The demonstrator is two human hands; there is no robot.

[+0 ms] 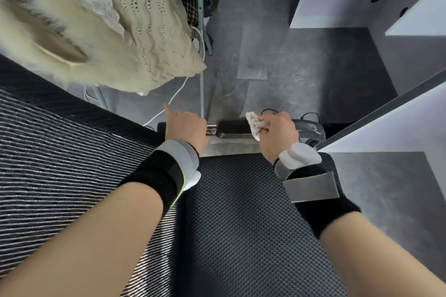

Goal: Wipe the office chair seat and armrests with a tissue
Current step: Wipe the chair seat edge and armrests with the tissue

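1. Writing: you have no readable brand, label or lettering anywhere in view.
2. Your right hand (277, 132): grip closed around a crumpled white tissue (255, 124), pressed on the near end of the black armrest (233, 128).
3. Your left hand (187, 126): fingers curled over the armrest's far end by a shiny metal fitting (211, 129); whether the grip is tight you cannot tell.
4. Chair seat (241, 224): dark mesh, below both your wrists, partly covered by your forearms.
5. Backrest (60, 152): striped mesh, cut off at the left.
6. Cream knit garment (144, 31): blurred, upper left.
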